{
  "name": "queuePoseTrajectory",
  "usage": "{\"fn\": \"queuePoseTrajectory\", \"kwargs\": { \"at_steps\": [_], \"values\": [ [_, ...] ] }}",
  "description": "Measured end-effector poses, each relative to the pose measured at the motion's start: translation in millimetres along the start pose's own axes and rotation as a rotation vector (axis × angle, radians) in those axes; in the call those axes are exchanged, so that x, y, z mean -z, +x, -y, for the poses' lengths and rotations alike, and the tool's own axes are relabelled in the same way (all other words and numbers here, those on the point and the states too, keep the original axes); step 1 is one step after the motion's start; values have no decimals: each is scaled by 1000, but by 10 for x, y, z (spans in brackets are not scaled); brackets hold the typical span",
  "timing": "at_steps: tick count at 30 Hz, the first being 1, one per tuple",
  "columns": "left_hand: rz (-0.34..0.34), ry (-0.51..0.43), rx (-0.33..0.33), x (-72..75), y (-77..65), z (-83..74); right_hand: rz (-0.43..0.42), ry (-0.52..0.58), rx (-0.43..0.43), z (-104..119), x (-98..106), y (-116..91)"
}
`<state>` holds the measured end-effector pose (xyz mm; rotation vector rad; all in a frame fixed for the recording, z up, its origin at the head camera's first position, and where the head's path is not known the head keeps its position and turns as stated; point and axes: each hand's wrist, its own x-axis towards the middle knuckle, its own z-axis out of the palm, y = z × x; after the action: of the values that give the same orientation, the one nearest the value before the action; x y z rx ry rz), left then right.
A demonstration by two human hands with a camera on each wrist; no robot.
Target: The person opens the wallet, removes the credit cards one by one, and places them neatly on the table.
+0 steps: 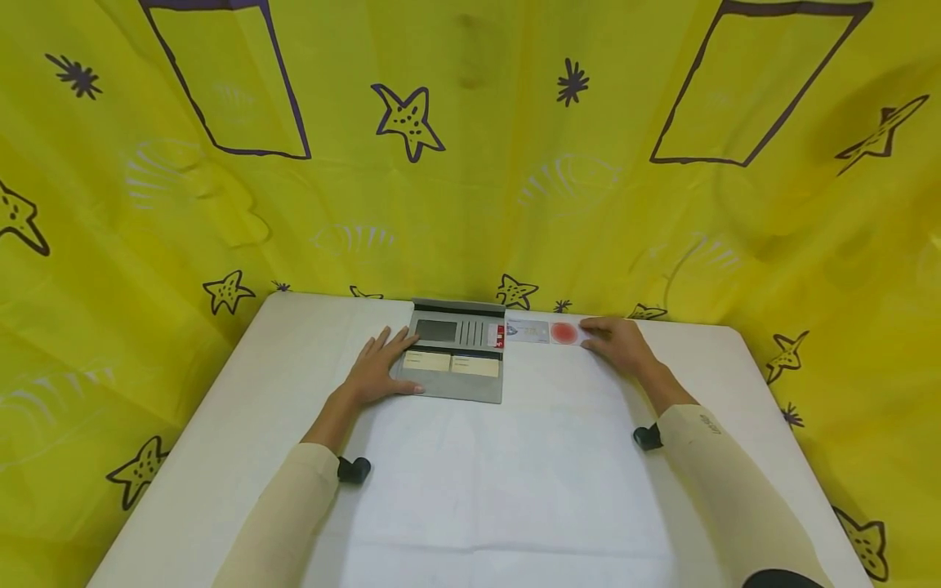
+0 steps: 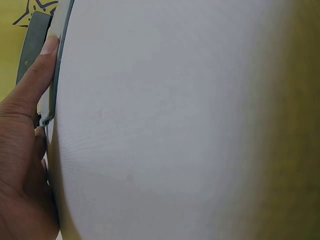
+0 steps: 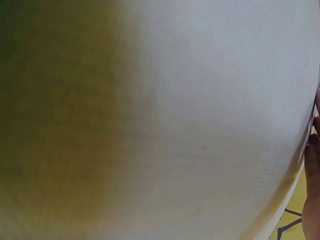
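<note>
A grey folding wallet lies spread flat near the far edge of the table, with a dark panel, slots and two cream cards in its pockets. My left hand rests on its left side with fingers spread, the thumb on the lower part. In the left wrist view the thumb lies along the wallet's edge. Right of the wallet is a bluish printed card, then a pale card with a red circle. My right hand holds that card's right end between thumb and fingers.
A white cloth covers the table. Behind it hangs a yellow curtain with printed stars and shells, close to the table's far edge. A red-and-white label shows at the wallet's right side. Dark wrist cameras sit at both cuffs.
</note>
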<state>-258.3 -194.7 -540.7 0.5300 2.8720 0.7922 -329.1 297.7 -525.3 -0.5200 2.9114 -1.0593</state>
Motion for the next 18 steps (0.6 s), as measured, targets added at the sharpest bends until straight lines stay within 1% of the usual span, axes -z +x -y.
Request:
{"fn": "queuePoseTrajectory", "kwargs": {
  "at_steps": [9, 14, 16, 18],
  "values": [
    [-4, 1, -5, 1, -7, 20, 8, 0, -33, 40, -27, 24],
    [-3, 6, -11, -19, 4, 35, -11, -38, 59, 118, -91, 124],
    [-6, 7, -12, -24, 8, 41, -7, -36, 97, 171, -129, 178],
    [-8, 6, -11, -27, 11, 45, 0, -43, 115, 225, -176, 226]
  ]
}}
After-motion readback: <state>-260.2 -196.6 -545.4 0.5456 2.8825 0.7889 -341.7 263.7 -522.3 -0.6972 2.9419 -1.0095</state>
